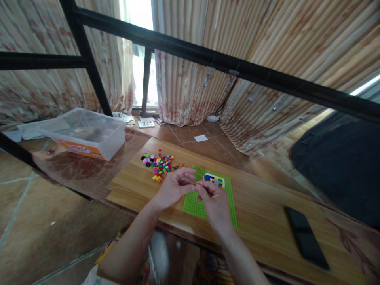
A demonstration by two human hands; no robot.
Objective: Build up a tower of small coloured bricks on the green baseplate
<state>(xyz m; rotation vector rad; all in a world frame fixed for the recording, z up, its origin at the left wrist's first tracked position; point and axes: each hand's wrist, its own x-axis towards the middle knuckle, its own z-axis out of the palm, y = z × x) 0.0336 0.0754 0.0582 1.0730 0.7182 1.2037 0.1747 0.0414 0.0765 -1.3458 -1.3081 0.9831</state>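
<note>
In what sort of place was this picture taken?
Probably a room in a home: long patterned curtains hang down, the floor is tiled, and small toy bricks lie on a wooden board.

We see a black phone (306, 237) toward the right end of the wooden tabletop (258, 209) | clear bin (114, 138) off its left end | white paper (200, 138) on the floor (224, 147) past its far edge | black bars (178, 46) before patterned curtains (181, 87) | dark bulk (338, 166) we cannot identify
</note>
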